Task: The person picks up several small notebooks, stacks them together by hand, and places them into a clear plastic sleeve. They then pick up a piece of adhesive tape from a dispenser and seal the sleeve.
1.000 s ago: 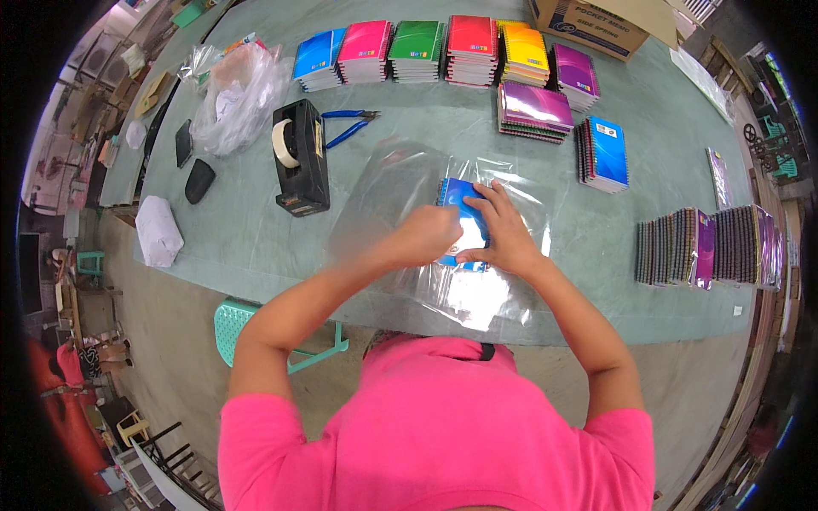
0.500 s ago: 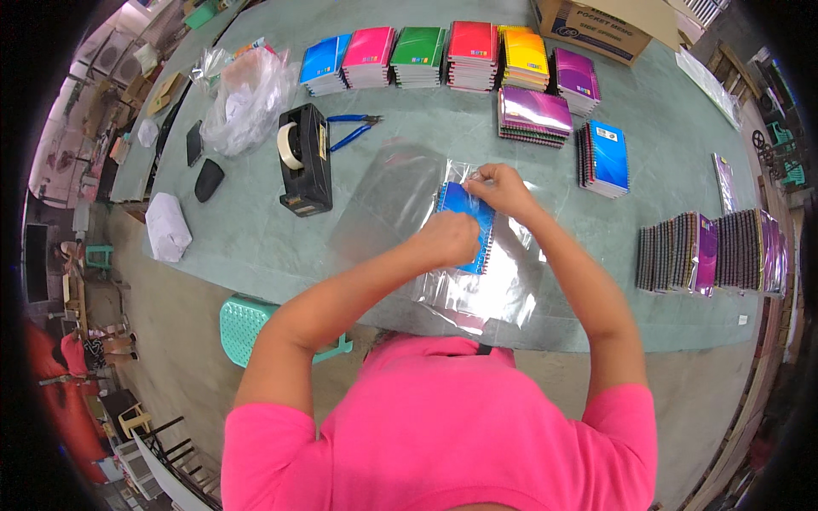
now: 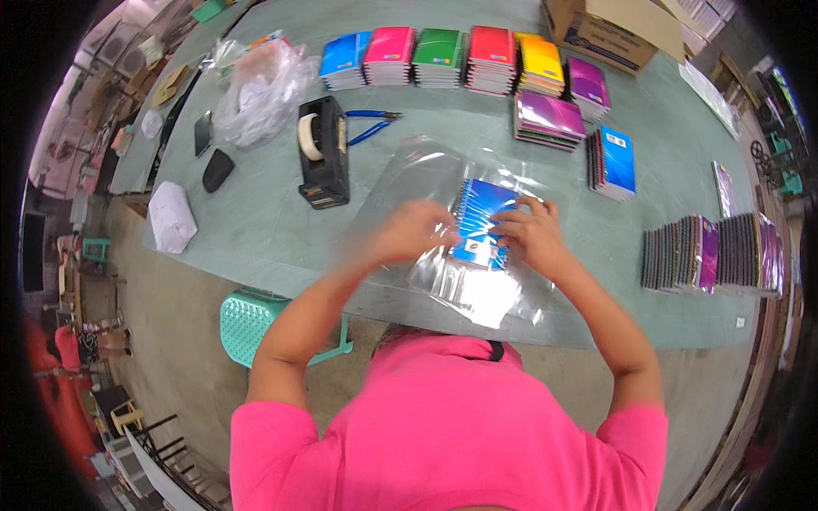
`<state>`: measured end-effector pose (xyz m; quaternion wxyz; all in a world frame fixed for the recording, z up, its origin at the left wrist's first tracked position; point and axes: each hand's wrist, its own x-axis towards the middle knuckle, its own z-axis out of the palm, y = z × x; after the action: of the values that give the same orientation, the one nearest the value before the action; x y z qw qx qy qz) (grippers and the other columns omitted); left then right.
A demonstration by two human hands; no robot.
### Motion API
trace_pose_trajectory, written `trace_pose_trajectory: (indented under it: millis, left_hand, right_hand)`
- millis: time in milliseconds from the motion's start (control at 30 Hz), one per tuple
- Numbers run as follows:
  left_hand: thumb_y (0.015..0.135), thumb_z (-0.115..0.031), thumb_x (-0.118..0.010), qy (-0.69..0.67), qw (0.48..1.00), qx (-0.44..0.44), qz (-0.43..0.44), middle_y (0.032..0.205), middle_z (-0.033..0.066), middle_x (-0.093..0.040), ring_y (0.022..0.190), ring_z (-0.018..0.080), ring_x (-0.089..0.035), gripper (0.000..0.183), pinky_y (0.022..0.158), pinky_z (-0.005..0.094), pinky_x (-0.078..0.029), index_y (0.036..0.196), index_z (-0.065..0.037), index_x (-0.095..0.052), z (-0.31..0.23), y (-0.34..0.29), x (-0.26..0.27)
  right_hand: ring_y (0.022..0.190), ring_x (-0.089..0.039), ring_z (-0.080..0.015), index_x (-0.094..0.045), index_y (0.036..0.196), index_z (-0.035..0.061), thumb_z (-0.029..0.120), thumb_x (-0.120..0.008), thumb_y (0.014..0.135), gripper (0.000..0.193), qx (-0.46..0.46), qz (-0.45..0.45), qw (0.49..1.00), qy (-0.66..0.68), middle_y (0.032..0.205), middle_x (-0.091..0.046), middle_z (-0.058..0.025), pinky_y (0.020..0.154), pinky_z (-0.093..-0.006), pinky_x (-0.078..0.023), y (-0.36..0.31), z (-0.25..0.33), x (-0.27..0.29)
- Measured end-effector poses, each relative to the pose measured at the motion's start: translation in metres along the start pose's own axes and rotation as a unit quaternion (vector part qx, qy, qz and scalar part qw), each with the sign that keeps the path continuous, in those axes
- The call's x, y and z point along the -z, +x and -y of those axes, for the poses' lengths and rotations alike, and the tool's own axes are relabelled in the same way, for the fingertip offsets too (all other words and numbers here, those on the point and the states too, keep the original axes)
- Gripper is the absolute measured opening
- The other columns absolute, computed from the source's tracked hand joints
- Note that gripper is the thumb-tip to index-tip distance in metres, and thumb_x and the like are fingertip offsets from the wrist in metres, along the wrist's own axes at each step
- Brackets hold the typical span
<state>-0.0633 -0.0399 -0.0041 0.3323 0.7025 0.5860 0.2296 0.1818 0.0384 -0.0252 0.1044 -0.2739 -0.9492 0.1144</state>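
Observation:
A blue spiral notebook [image 3: 484, 209] lies on sheets of clear plastic film [image 3: 464, 294] near the table's front edge. Its wire spiral runs along the left side, and a white label shows on the end nearest me. My right hand [image 3: 532, 232] rests on the notebook's right side, fingers apart and touching the cover. Beside the spiral, my left hand [image 3: 415, 230] hovers with bent fingers, smeared by motion; whether it pinches any film cannot be made out.
A black tape dispenser [image 3: 324, 153] and blue-handled pliers [image 3: 371, 126] sit to the left. Stacked notebooks [image 3: 439, 58] in several colours line the back, near a cardboard box [image 3: 605, 36]. Purple notebook stacks [image 3: 707, 255] stand at right. A green stool [image 3: 250, 326] is below the table's edge.
The notebook has changed orientation: its label now shows and the spiral lies left. My left hand has moved off the cover to the left; my right hand has come down onto its right side.

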Motion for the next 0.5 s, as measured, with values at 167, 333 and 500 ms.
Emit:
trace_pose_trajectory:
  millis: [167,333,500]
  left_hand:
    - [0.080,-0.027,-0.066,-0.033,0.866,0.217,-0.449,0.087,0.0078,-0.062,0.080,0.0187,-0.058,0.026,0.072,0.0293,-0.044,0.086,-0.002,-0.065,0.105,-0.056,0.088]
    - [0.082,-0.026,-0.066,-0.258,0.825,0.251,-0.436,0.072,0.0089,-0.061,0.068,0.0160,-0.054,0.029,0.064,0.0314,-0.041,0.070,0.000,-0.061,0.136,-0.068,0.084]
    - [0.081,-0.024,-0.066,-0.304,0.794,0.242,-0.467,0.068,0.0046,-0.059,0.056,0.0160,-0.053,0.026,0.053,0.0316,-0.042,0.072,-0.001,-0.058,0.104,-0.092,0.066]
  right_hand:
    - [0.113,-0.046,-0.0225,-0.071,0.089,0.0210,0.027,-0.069,0.071,0.019,-0.044,-0.017,0.997,0.058,0.109,-0.063,0.0098,0.094,-0.0451,-0.027,-0.002,0.004,-0.005]
    - [0.107,-0.049,-0.0234,-0.070,0.086,0.0163,0.030,-0.066,0.077,0.017,-0.106,-0.024,0.992,0.070,0.104,-0.064,0.0055,0.093,-0.0452,-0.027,0.012,0.021,-0.008]
    - [0.105,-0.050,-0.0237,-0.069,0.091,0.0162,0.029,-0.071,0.072,0.023,-0.127,-0.010,0.992,0.024,0.105,-0.063,0.0035,0.091,-0.0453,-0.029,0.011,0.022,-0.011]
